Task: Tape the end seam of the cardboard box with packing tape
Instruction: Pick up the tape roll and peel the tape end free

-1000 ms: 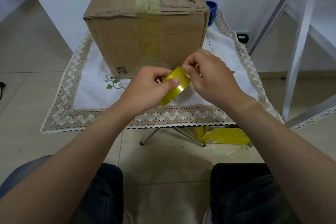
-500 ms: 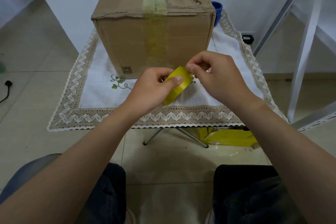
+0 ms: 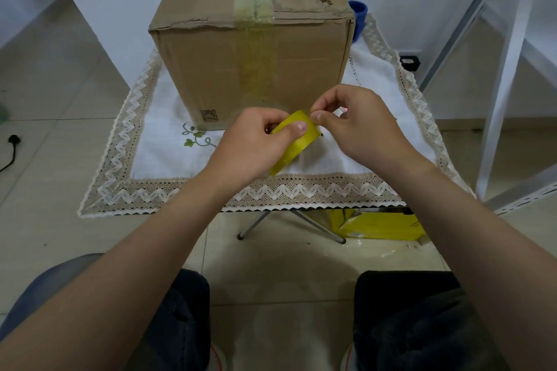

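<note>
In front of the cardboard box (image 3: 211, 75), toward the camera: a strip of white tablecloth (image 3: 168, 144) running down to the lace hem, with room for both hands above it. Left of the box, a narrow cloth margin, then floor tiles. Right of the box, a similar margin, then a white slanted frame (image 3: 506, 75) well apart. At the box's right rear corner, a blue cup (image 3: 359, 13), mostly hidden; touching or only beside, cannot tell.

Just in front of the box's lower front edge, held above the cloth: a yellow tape roll (image 3: 297, 146), tilted and glossy. Gripped by the left hand (image 3: 250, 147), fingers curled round the rim, thumb laid across the outer face. Pinched at its upper edge, on the side nearest the box, by thumb and forefinger of the right hand (image 3: 358, 126); tape end lifted or not, cannot tell.

Box brown and upright, top front edge ragged, with 1 yellowish tape strip (image 3: 256, 63) along the top seam and down the middle of the front face.

Below the box, metal table legs (image 3: 256, 224) and a yellow package (image 3: 382, 224) on the tile floor. Far left of the box, a black plug (image 3: 13, 139). Behind the box, white wall.
</note>
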Tool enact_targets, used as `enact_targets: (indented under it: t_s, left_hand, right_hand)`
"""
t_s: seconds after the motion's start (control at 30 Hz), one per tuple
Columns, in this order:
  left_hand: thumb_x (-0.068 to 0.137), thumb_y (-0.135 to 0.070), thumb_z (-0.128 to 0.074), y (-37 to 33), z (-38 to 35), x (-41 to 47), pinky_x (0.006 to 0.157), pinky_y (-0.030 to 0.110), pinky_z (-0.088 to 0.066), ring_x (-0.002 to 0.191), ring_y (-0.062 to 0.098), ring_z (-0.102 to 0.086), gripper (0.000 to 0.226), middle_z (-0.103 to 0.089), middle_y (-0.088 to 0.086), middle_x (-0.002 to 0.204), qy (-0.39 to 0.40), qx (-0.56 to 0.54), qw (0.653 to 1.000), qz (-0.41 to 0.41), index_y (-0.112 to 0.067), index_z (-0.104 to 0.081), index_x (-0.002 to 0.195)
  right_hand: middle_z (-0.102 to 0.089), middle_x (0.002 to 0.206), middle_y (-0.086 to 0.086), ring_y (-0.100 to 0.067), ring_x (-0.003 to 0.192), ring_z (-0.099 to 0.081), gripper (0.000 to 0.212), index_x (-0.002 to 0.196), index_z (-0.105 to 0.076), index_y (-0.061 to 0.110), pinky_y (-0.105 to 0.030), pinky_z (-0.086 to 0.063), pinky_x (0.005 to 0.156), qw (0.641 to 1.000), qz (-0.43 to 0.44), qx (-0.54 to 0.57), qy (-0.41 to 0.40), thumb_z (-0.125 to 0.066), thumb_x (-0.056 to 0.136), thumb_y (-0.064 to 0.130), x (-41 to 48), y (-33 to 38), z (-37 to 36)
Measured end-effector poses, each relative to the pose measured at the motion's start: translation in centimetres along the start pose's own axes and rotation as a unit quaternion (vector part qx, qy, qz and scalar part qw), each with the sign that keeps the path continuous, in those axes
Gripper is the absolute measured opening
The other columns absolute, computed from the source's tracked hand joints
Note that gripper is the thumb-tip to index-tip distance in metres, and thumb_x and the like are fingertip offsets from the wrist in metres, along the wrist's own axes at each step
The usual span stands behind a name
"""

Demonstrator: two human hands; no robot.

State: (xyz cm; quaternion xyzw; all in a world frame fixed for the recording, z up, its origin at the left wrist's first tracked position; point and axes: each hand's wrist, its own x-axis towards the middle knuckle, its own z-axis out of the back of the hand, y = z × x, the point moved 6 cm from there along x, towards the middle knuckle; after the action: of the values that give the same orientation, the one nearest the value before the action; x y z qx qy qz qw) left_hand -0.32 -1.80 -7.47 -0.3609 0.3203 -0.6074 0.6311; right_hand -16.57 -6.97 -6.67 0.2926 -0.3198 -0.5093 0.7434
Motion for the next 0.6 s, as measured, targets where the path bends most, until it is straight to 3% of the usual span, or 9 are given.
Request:
enact_targets:
  t_s: [0.1,0.17,0.3,0.4,0.6]
  left_hand:
    - [0.095,-0.042,-0.064,-0.1,-0.2,-0.1,0.061,0.029,-0.042,0.064,0.010,-0.054,0.024,-0.071,0.014,0.086,-0.004,0.020,1.000,0.013,-0.024,-0.077,0.089]
    - [0.094,-0.044,-0.064,-0.2,-0.3,-0.1,0.061,0.028,-0.042,0.065,0.012,-0.057,0.025,-0.071,0.012,0.086,-0.011,0.028,0.999,0.020,-0.024,-0.077,0.089]
    - [0.094,-0.047,-0.064,-0.5,-0.3,-0.2,0.062,0.029,-0.047,0.074,0.016,-0.067,0.027,-0.072,0.005,0.081,-0.032,0.052,0.998,0.020,-0.024,-0.077,0.088]
    - [0.093,-0.048,-0.064,-0.8,-0.2,-0.3,0.055,0.027,-0.043,0.067,0.016,-0.062,0.030,-0.070,0.006,0.076,-0.046,0.066,0.997,0.019,-0.022,-0.076,0.084]
    - [0.093,-0.048,-0.062,-1.2,-0.1,-0.5,0.049,0.028,-0.031,0.054,0.014,-0.047,0.042,-0.048,-0.002,0.055,-0.074,0.093,0.992,0.035,-0.013,-0.069,0.072]
  right_hand:
    - [-0.071,0.089,0.006,-0.006,0.079,-0.061,0.009,0.091,-0.071,0.021,-0.018,-0.044,0.069,0.999,-0.002,-0.034,0.000,-0.068,0.094,0.014,0.0,0.0,-0.1]
    - [-0.071,0.089,0.007,-0.010,0.085,-0.063,0.009,0.090,-0.071,0.023,-0.018,-0.044,0.069,0.999,-0.005,-0.040,-0.009,-0.069,0.094,0.016,0.0,0.0,-0.1]
    - [-0.070,0.087,0.012,-0.005,0.082,-0.062,0.012,0.088,-0.068,0.030,-0.023,-0.046,0.070,0.997,-0.003,-0.077,-0.025,-0.067,0.095,0.021,-0.3,0.4,0.1]
    - [-0.069,0.086,0.012,-0.009,0.083,-0.065,0.014,0.087,-0.065,0.033,-0.034,-0.053,0.076,0.995,-0.002,-0.095,-0.037,-0.066,0.096,0.022,-0.5,0.8,0.0]
    - [-0.070,0.091,0.008,-0.019,0.088,-0.065,0.007,0.093,-0.068,0.027,-0.042,-0.054,0.081,0.991,-0.003,-0.127,-0.044,-0.064,0.097,0.022,-0.6,1.6,-0.3]
